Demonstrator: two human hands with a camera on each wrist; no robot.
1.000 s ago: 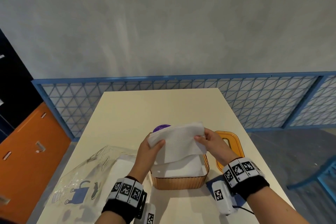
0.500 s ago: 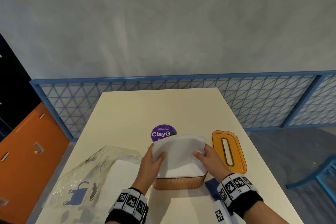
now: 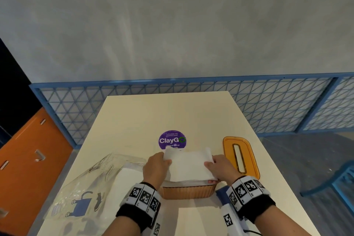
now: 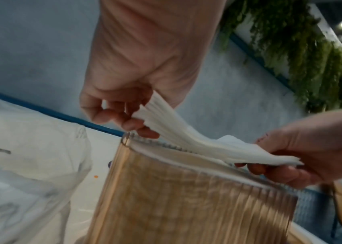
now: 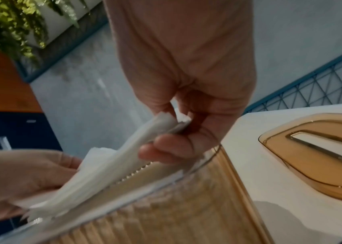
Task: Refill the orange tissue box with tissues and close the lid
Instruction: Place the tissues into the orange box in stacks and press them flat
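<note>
Now tissues (image 3: 188,166) lie crosswise over orange tissue box (image 3: 188,191), hand-held.

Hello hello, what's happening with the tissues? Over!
Both hands, left and right, pinch tissue stack over orange box. Lid off, on table beside it. Nothing blocking.

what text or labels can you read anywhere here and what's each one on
"ClayGo": large white letters on the round purple sticker on the table.
The small lines above and below it on the sticker are too small to read for certain.
The dark print on the clear plastic bag is too blurred to read.
The black and white square codes on the wristbands are patterns, not words.
</note>
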